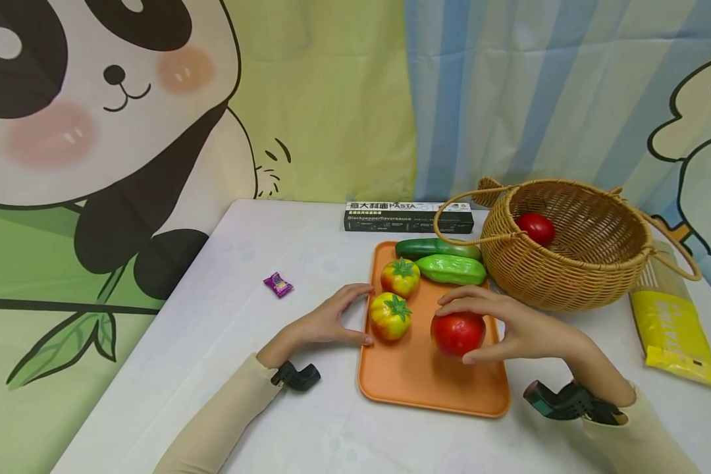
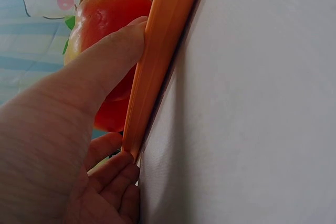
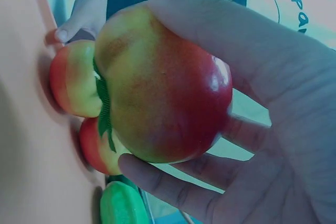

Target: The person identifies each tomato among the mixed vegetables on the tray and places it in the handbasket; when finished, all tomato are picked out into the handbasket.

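My right hand (image 1: 509,322) holds a toy tomato (image 1: 457,334) above the orange tray (image 1: 432,385), thumb and fingers around its sides. In the right wrist view the held tomato (image 3: 168,87) shows red and yellow skin, its green leaves turned toward the tray. My left hand (image 1: 332,317) touches the tray's left edge; in the left wrist view its thumb lies against the rim (image 2: 157,61) and its fingers meet the edge lower down. Two yellow-red tomatoes, one behind (image 1: 400,278) and one nearer (image 1: 390,316), sit on the tray beside that hand.
A dark green cucumber (image 1: 432,248) and a lighter green vegetable (image 1: 451,269) lie at the tray's back. Right of it, a wicker basket (image 1: 569,276) contains a red round item (image 1: 536,228). A pasta box (image 1: 409,218), yellow packet (image 1: 675,322) and purple candy (image 1: 278,284) lie around.
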Tool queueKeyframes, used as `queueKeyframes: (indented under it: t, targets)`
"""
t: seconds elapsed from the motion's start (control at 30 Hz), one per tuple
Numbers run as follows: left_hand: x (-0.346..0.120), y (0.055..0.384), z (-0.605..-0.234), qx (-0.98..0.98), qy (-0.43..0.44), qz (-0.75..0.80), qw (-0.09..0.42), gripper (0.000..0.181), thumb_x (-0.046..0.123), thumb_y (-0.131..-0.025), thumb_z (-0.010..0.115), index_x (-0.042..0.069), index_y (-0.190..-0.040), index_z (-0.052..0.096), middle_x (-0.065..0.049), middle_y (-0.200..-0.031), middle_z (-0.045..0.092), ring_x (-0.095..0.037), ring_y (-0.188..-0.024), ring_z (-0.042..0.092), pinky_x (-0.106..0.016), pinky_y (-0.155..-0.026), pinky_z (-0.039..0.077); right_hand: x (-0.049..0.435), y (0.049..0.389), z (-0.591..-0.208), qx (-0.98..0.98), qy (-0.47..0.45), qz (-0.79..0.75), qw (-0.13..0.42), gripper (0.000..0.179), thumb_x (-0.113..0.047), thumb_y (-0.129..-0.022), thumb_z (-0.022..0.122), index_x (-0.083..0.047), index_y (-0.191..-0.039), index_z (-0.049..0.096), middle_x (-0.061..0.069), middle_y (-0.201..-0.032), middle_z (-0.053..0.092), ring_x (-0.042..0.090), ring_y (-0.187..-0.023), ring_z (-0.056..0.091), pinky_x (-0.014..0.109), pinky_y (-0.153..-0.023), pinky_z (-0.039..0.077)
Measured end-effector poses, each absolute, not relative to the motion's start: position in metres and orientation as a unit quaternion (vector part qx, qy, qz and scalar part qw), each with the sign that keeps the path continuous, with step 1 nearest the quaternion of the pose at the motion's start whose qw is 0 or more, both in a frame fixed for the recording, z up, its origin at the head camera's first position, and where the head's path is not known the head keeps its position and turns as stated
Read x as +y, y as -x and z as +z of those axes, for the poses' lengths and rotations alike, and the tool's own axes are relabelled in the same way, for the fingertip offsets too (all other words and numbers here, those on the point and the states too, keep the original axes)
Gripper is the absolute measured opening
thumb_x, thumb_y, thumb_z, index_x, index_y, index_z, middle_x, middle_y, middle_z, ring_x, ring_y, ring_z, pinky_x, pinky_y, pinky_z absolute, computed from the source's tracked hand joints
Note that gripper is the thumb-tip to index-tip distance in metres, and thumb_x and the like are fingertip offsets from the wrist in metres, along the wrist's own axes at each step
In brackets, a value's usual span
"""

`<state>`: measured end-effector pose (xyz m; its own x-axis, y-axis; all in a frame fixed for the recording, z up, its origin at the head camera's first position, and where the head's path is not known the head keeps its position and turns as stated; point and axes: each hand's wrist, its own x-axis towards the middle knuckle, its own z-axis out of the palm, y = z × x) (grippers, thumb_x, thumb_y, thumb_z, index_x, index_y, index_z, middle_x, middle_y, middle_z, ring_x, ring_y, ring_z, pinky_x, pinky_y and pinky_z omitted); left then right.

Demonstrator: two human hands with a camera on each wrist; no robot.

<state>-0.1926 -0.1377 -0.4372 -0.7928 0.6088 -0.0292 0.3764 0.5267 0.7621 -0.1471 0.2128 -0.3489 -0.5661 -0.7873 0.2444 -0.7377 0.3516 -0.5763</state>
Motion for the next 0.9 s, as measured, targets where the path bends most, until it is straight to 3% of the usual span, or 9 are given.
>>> queueKeyframes:
  t: [0.4, 0.57, 0.9]
  targets:
    - [-0.1376, 0.1935, -0.4383, 0.86, -0.295, 0.394, 0.137, 0.093, 0.03, -0.074, 0.086, 0.012, -0.149, 0.036, -0.007, -0.155, 0.031, -0.024, -0.145, 0.026, -0.045, -0.119, 0.022, 0.2184, 0.1522, -0.3442, 0.822, 0.439, -0.357, -0.059, 0.069, -0.01, -0.067, 0.09, -0.018, -0.129, 0.06, 0.004, -0.135, 0.053, 0.006, -0.128, 0.043, 0.026, -0.093, 0.051]
    - [-0.1385, 0.193, -0.4382, 0.86, -0.292, 0.394, 0.14, 0.093, 0.031, -0.074, 0.086, 0.013, -0.149, 0.035, -0.007, -0.155, 0.031, -0.024, -0.145, 0.026, -0.045, -0.119, 0.022, 0.2208, 0.155, -0.3422, 0.825, 0.425, -0.361, -0.094, 0.072, -0.004, -0.063, 0.091, -0.013, -0.128, 0.061, 0.005, -0.133, 0.053, 0.005, -0.129, 0.041, 0.017, -0.097, 0.044]
    - [-0.1381, 0.1917, -0.4373, 0.858, -0.29, 0.398, 0.148, 0.092, 0.034, -0.075, 0.085, 0.013, -0.15, 0.035, -0.007, -0.155, 0.03, -0.025, -0.144, 0.026, -0.048, -0.118, 0.023, 0.2198, 0.1571, -0.34, 0.792, 0.407, -0.434, -0.137, 0.076, 0.015, -0.058, 0.085, 0.001, -0.128, 0.058, 0.011, -0.135, 0.049, 0.009, -0.126, 0.045, 0.014, -0.096, 0.046]
